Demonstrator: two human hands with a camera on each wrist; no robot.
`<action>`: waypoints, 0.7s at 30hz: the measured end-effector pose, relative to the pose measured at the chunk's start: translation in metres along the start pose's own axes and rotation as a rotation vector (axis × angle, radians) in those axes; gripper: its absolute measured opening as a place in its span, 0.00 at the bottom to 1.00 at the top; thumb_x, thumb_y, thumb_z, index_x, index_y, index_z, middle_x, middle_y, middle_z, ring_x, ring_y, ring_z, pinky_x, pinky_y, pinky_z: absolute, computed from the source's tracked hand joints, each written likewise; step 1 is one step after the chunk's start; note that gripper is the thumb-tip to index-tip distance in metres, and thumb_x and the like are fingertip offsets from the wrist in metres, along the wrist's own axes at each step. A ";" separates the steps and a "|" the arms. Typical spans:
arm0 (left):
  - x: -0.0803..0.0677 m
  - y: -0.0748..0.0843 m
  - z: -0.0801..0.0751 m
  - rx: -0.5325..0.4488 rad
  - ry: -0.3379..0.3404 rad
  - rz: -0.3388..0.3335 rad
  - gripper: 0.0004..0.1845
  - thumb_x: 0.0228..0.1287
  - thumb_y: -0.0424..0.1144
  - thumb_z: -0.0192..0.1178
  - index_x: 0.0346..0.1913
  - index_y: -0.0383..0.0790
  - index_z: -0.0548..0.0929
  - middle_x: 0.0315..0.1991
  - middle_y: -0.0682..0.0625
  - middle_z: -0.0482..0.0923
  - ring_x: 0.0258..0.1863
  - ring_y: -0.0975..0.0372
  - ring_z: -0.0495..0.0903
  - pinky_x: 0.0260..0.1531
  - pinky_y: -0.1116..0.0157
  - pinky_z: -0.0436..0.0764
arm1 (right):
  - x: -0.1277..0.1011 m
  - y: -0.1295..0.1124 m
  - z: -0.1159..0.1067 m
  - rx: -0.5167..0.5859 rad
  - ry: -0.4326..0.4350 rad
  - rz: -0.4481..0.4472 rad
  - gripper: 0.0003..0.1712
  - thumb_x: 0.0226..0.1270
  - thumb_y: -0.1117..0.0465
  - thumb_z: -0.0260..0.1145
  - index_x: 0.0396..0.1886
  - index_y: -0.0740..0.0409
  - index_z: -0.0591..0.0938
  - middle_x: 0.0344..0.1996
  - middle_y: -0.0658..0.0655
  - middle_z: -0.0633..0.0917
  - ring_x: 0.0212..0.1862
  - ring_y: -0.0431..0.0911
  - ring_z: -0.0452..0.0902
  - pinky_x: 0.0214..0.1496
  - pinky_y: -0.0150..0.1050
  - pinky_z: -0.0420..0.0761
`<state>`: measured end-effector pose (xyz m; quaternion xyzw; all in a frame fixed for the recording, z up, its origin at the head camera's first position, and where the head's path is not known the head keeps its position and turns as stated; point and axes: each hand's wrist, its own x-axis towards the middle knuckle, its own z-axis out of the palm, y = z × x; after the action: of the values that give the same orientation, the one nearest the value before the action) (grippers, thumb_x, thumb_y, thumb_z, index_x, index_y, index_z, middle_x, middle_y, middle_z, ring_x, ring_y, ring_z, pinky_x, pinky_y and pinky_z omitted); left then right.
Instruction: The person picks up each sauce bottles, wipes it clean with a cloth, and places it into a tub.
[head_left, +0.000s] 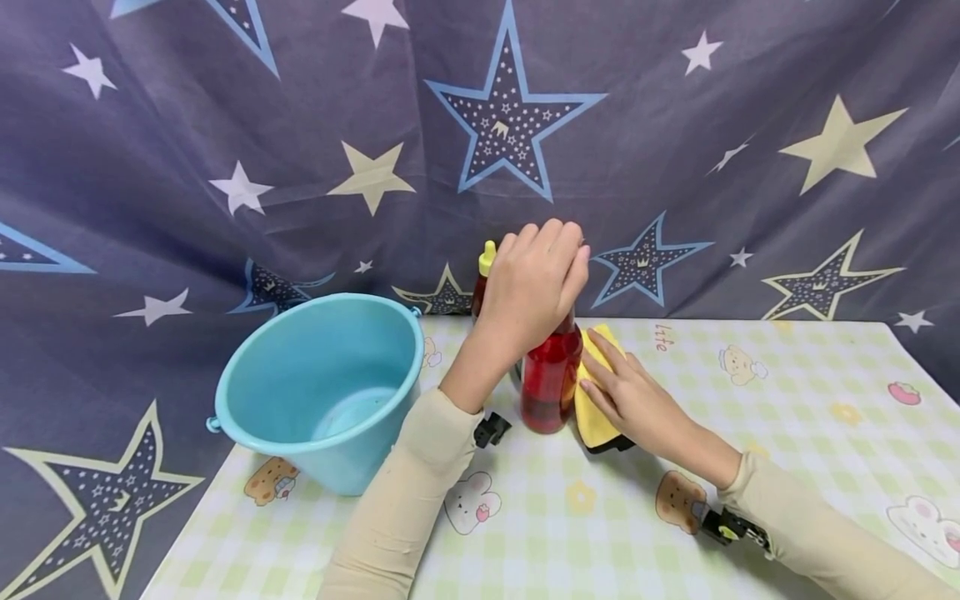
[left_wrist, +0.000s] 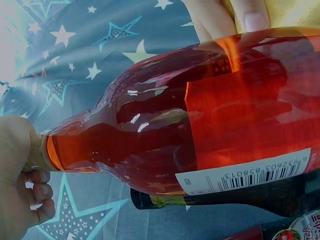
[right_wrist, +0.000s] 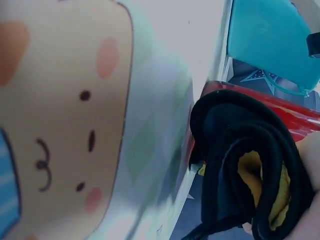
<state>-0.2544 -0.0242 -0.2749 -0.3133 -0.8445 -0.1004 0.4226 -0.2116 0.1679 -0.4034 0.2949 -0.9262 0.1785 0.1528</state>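
A glass bottle of red liquid [head_left: 547, 387] stands upright on the table, a barcode label showing on its side in the left wrist view. My left hand [head_left: 534, 283] grips it at the top of the neck, fingers curled round the cap. On the bottle's right side, my right hand [head_left: 637, 400] holds a folded yellow cloth [head_left: 597, 421] with a dark backing up against the glass. Seen from the right wrist, the cloth's black edge [right_wrist: 235, 115] is rolled in layers beside the bottle.
A light blue bucket [head_left: 330, 392] stands at the left. Behind the red bottle is one with a yellow tip [head_left: 487, 258]; a dark bottle [left_wrist: 240, 200] also shows in the left wrist view. A star-patterned curtain [head_left: 675, 125] hangs behind the checked tablecloth [head_left: 795, 433].
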 end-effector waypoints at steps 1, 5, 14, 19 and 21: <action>0.000 0.000 0.000 0.000 0.000 -0.001 0.13 0.81 0.44 0.42 0.42 0.43 0.76 0.33 0.51 0.75 0.29 0.58 0.71 0.31 0.63 0.69 | 0.000 0.001 -0.001 0.002 0.000 -0.003 0.29 0.77 0.59 0.61 0.72 0.65 0.72 0.75 0.71 0.64 0.57 0.66 0.76 0.59 0.59 0.79; 0.000 0.000 0.000 0.000 -0.001 -0.002 0.13 0.80 0.44 0.43 0.42 0.43 0.76 0.32 0.51 0.75 0.28 0.58 0.71 0.31 0.63 0.69 | 0.001 0.004 -0.009 0.042 0.016 -0.006 0.28 0.76 0.63 0.62 0.72 0.65 0.72 0.75 0.71 0.65 0.57 0.65 0.76 0.58 0.58 0.78; 0.001 0.001 0.001 0.036 0.047 0.019 0.13 0.80 0.43 0.43 0.40 0.43 0.75 0.31 0.51 0.73 0.26 0.57 0.69 0.29 0.63 0.67 | 0.016 0.011 -0.068 0.203 0.260 0.008 0.30 0.74 0.67 0.62 0.74 0.60 0.70 0.77 0.67 0.63 0.77 0.68 0.58 0.74 0.67 0.61; 0.000 0.001 0.000 0.041 0.036 0.007 0.13 0.80 0.43 0.43 0.40 0.43 0.75 0.31 0.51 0.74 0.27 0.57 0.70 0.29 0.63 0.68 | 0.032 0.002 -0.102 0.279 0.398 -0.016 0.32 0.72 0.69 0.63 0.74 0.54 0.72 0.77 0.59 0.67 0.78 0.58 0.60 0.78 0.41 0.62; 0.000 0.001 -0.001 0.039 0.027 0.000 0.13 0.80 0.44 0.43 0.40 0.43 0.75 0.31 0.50 0.74 0.28 0.57 0.70 0.29 0.63 0.68 | 0.038 -0.004 -0.111 0.316 0.431 -0.028 0.32 0.72 0.70 0.63 0.74 0.52 0.72 0.77 0.57 0.67 0.79 0.53 0.60 0.76 0.30 0.60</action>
<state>-0.2530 -0.0235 -0.2746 -0.3036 -0.8406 -0.0880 0.4398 -0.2192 0.1923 -0.2892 0.2832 -0.8287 0.3774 0.3011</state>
